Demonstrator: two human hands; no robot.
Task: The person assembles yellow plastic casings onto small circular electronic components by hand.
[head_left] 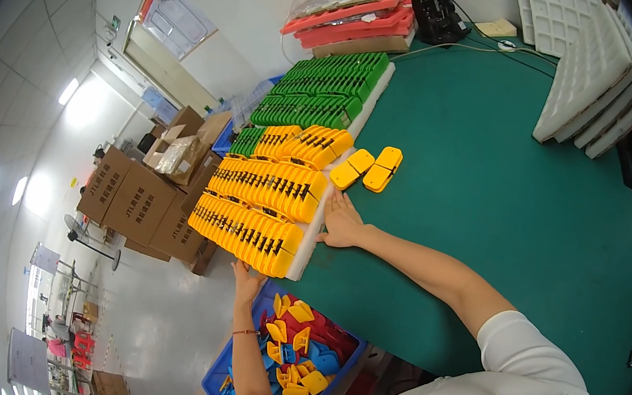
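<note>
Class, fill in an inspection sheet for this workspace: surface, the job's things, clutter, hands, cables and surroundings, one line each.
Surface: green tabletop, seen bare across its middle.
Job's things: white tray bearing packed rows of clips, green clips toward the far end, yellow clips nearer; two loose yellow clips beside it; blue bin of mixed clip pieces below.
Clutter: red trays and a black device at the far end; white trays stacked far right.
Hands: right hand against the tray's right edge; left hand at its near end, grip unclear.
Cables: thin cables at the far end.
Surroundings: brown cartons and a fan, left.
</note>
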